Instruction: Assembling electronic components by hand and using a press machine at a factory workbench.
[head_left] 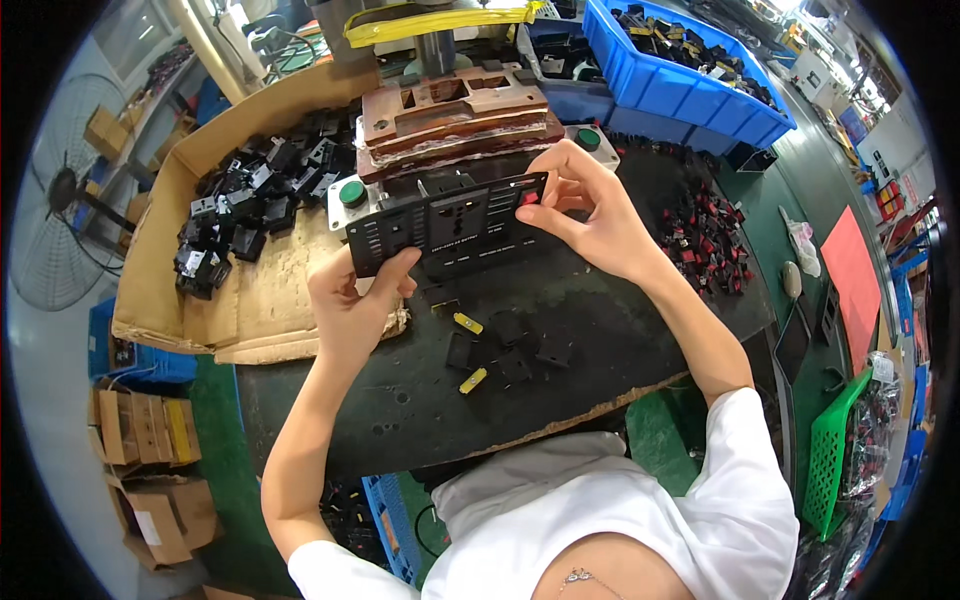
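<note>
Left hand [348, 302] pinches the black panel [452, 232]; opposite, right hand [597, 218] clamps corner and red switch [527, 199], likely seating it; next needs steady pressure.

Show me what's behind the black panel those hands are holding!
Behind the black panel you can see stacked brown blocks and, beyond its top left corner, a green button. Whatever sits right behind it is covered, so I can't tell.
</note>
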